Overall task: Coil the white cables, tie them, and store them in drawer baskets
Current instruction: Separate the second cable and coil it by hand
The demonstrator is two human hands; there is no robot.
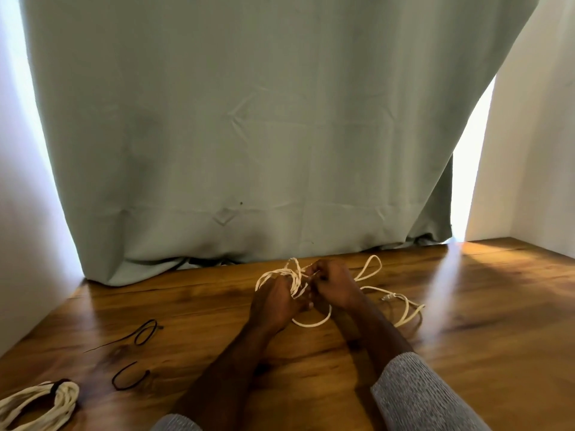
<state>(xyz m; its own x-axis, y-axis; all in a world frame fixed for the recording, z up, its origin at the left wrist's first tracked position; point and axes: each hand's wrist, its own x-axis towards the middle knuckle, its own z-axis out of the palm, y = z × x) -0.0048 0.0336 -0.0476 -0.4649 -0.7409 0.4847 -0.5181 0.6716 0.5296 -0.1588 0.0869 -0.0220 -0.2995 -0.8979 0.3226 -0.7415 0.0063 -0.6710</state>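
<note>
Two hands | left hand, right hand grip white cable between them

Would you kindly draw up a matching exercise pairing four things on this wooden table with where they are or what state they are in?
Things:
1. loose white cable
2. tied white coil
3. black ties
4. grey-green curtain

Places or states:
A. hanging behind the table's far edge
B. bundled at the near left corner
C. gripped in both the left hand and the right hand, partly trailing to the right
D. lying unused left of the forearms

Pairs: 1-C, 2-B, 3-D, 4-A
</note>
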